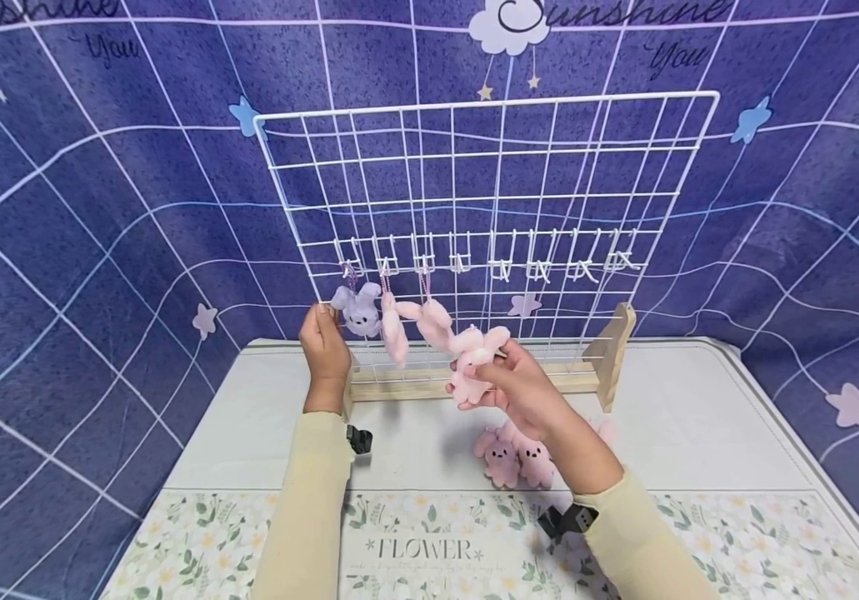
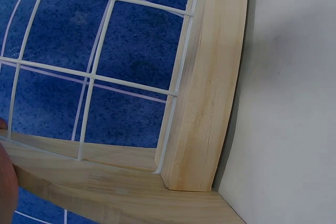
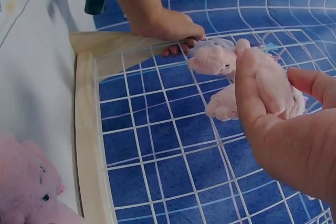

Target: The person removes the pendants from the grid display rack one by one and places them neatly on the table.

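My right hand (image 1: 526,392) holds a pink plush bunny keychain (image 1: 471,367) between thumb and fingers, in front of the white wire grid rack (image 1: 500,154). In the right wrist view the same bunny (image 3: 270,82) is partly hidden by the fingers. My left hand (image 1: 324,350) grips the rack's left side, beside a hanging lilac plush bunny (image 1: 360,312). Two pink plush keychains (image 1: 395,329) (image 1: 436,323) hang to its right on white hooks. Only a bit of the left hand (image 2: 6,187) shows in the left wrist view, near the wooden stand (image 2: 205,93).
More pink plush bunnies (image 1: 501,461) lie on the white table below the right forearm. Several bare white hooks (image 1: 539,268) line the grid to the right. A floral mat (image 1: 429,508) covers the table's front. Behind the rack hangs a blue patterned cloth (image 1: 137,250).
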{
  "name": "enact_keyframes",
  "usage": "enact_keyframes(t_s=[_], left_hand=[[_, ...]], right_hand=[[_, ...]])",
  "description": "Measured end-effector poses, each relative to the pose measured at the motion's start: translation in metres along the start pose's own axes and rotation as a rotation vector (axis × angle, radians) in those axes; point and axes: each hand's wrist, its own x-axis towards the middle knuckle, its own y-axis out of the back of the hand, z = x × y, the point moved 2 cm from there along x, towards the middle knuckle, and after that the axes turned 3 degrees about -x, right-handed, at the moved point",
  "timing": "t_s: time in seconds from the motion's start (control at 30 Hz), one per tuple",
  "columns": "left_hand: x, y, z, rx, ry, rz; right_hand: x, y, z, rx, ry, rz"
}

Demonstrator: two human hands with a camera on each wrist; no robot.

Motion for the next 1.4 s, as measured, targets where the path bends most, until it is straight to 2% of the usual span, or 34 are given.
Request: enact_keyframes(t_s=[0.13, 0.37, 0.5, 0.73, 0.87, 1.1, 1.23, 1.4], left_hand=[[0.000, 0.000, 0.001, 0.008, 0.002, -0.001], [0.000, -0.001, 0.002, 0.010, 0.027, 0.017], [0.000, 0.000, 0.001, 0.015, 0.033, 0.014], [0.004, 0.008, -0.039, 0.041, 0.044, -0.006], [0.002, 0.003, -0.029, 0.039, 0.041, 0.019], [0.000, 0.000, -0.006, 0.000, 0.022, 0.015], [0.001, 0.000, -0.008, 0.024, 0.021, 0.018], [0.001, 0.001, -0.014, 0.014, 0.028, 0.010]], right_hand=[[-0.002, 0.000, 0.000, -0.020, -0.017, -0.009], [-0.003, -0.002, 0.001, 0.007, -0.020, -0.058], [-0.003, -0.002, 0.002, -0.002, -0.043, -0.050], [-0.001, 0.001, 0.004, -0.107, -0.027, 0.008], [-0.001, 0.004, 0.004, -0.147, -0.015, 0.020], [0.000, 0.005, 0.006, -0.173, -0.002, -0.014], [0.002, 0.004, 0.005, -0.192, -0.009, -0.013], [0.004, 0.005, 0.005, -0.284, 0.028, -0.002]])
